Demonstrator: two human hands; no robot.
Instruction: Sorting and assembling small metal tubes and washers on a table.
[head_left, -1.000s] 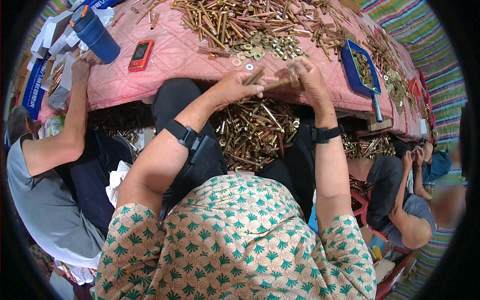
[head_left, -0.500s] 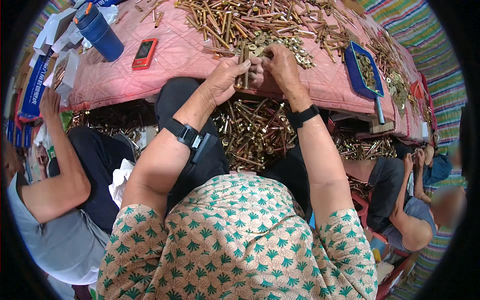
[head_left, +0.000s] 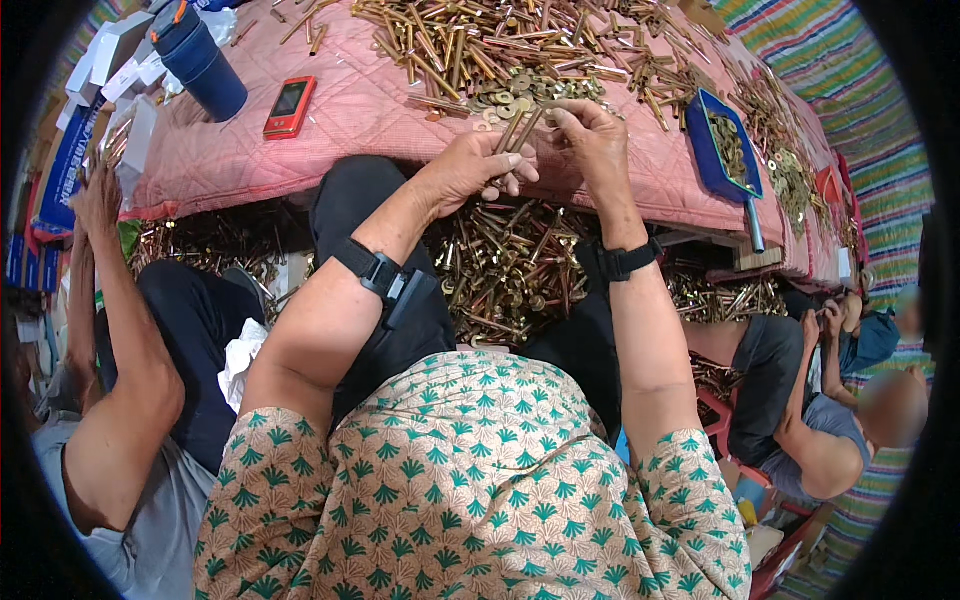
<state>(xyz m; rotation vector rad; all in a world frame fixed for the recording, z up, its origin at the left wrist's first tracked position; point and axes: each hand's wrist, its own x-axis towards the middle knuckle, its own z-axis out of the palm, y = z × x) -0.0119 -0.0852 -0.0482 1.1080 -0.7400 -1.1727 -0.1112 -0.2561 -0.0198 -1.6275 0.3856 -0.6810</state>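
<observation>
My left hand [head_left: 472, 172] is closed around a couple of long brass-coloured bolts [head_left: 519, 131], which tilt up and to the right over the table's near edge. Beside their upper ends, the thumb and forefinger of my right hand [head_left: 594, 142] pinch together; whatever small piece they hold is too small to make out. Just beyond both hands lie loose flat washers [head_left: 514, 97], and a big heap of similar bolts [head_left: 470, 45] spreads behind them.
A pink quilted cloth [head_left: 370, 105] covers the table. On it are an orange-red handheld device [head_left: 290, 107], a dark blue cup [head_left: 203, 72] and a blue tray of washers [head_left: 728, 150]. More bolts [head_left: 515, 265] fill the space below the edge. Co-workers sit on both sides.
The bolts in my left hand have tipped from upright toward the right. My right hand has shifted right and slightly down, away from the washers. The left co-worker's arms have moved.
</observation>
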